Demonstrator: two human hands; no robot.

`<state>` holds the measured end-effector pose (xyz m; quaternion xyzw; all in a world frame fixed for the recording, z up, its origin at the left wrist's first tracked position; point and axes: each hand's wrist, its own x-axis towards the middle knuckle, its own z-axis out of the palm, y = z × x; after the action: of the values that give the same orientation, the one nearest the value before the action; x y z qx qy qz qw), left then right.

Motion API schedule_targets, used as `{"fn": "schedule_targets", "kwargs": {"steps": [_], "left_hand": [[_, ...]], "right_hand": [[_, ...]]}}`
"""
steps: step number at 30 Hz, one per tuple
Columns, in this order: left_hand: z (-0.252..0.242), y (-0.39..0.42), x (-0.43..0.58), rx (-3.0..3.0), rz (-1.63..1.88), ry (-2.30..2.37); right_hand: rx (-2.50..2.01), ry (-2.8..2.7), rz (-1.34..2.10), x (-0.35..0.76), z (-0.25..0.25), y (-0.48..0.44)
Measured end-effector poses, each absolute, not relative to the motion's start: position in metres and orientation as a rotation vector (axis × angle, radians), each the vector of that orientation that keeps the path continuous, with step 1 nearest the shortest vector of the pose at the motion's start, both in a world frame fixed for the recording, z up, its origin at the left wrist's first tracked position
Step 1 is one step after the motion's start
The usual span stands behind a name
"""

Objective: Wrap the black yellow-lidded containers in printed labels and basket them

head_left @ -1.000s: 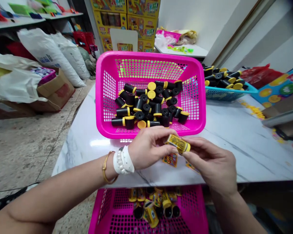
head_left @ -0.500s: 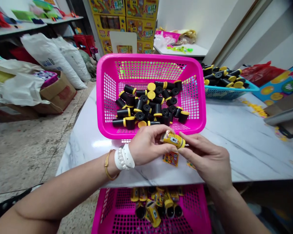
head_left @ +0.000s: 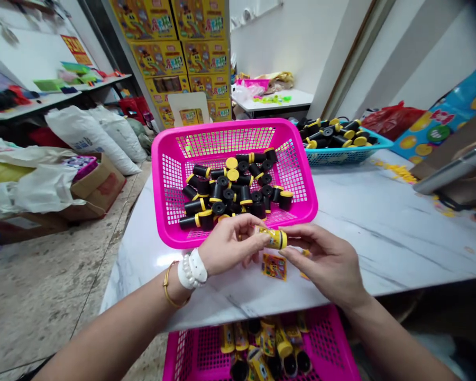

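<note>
Between my two hands is a small canister [head_left: 275, 238] with a yellow printed wrapper and a yellow cap at its right end. My left hand [head_left: 232, 241] grips the wrapped body, thumb across the front. At the capped end, the thumb and fingers of my right hand [head_left: 323, 259] close on it. Just below, an orange printed label [head_left: 274, 266] lies flat on the marble-patterned table [head_left: 230, 296]. Behind my hands stands a pink basket [head_left: 156, 180] with many black canisters [head_left: 244, 194] with yellow caps.
Below the table edge, a second pink basket [head_left: 329, 338] holds yellow-wrapped canisters [head_left: 267, 338]. At the back right, a blue basket [head_left: 329, 156] carries more black canisters. Yellow cartons [head_left: 200, 58] are stacked behind. White sacks [head_left: 87, 135] and a cardboard box [head_left: 99, 185] stand on the floor at left.
The view has tilted up and shifted, so the baskets sit lower in the picture. The canister has turned closer to level, and my left thumb now covers more of its wrapper.
</note>
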<state>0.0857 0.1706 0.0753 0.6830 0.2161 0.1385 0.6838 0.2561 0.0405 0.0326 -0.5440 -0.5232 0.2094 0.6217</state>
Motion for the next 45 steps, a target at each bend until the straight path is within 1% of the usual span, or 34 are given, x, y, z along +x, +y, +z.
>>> {"fn": "schedule_targets", "kwargs": {"steps": [5,9,13,16,18,19,20,22,24,26,29,33,36,40,45], "left_hand": [[0.068,0.172,0.087,1.452,0.397,0.429],[0.064,0.171,0.087,1.448,0.437,0.425],[0.064,0.172,0.087,1.395,0.464,0.410],[0.064,0.173,0.087,1.332,0.392,0.375],[0.063,0.171,0.087,1.381,0.394,0.357],[0.061,0.170,0.086,1.455,0.450,0.354],[0.060,0.168,0.086,1.568,0.532,0.348],[0.056,0.164,0.086,1.852,0.728,0.309],[0.054,0.163,0.086,2.086,0.871,0.217],[0.053,0.165,0.086,2.179,0.909,0.121],[0.055,0.167,0.088,2.089,0.799,0.128],[0.056,0.160,0.091,1.544,0.452,0.325],[0.055,0.153,0.093,1.273,0.247,0.324],[0.056,0.155,0.093,1.176,0.167,0.263],[0.058,0.159,0.094,1.209,0.176,0.309]], "right_hand": [[-1.281,-1.258,0.480,0.262,0.029,0.043],[-1.289,-1.292,0.381,0.263,0.031,0.042],[-1.311,-1.435,0.118,0.265,0.038,0.041],[-1.212,-1.595,-0.099,0.267,0.045,0.042],[-1.155,-1.649,-0.146,0.267,0.048,0.044],[-1.153,-1.642,-0.140,0.267,0.048,0.045],[-1.174,-1.609,-0.105,0.267,0.047,0.046],[-1.232,-1.470,0.075,0.265,0.044,0.046],[-1.245,-1.284,0.365,0.263,0.039,0.045],[-1.210,-1.128,0.643,0.262,0.035,0.044],[-1.151,-0.990,0.836,0.263,0.030,0.043],[-1.063,-0.968,0.939,0.269,0.027,0.042],[-1.019,-1.031,0.934,0.272,0.028,0.041],[-0.934,-1.003,0.966,0.270,0.031,0.040],[-0.947,-1.008,1.091,0.267,0.035,0.039]]}}
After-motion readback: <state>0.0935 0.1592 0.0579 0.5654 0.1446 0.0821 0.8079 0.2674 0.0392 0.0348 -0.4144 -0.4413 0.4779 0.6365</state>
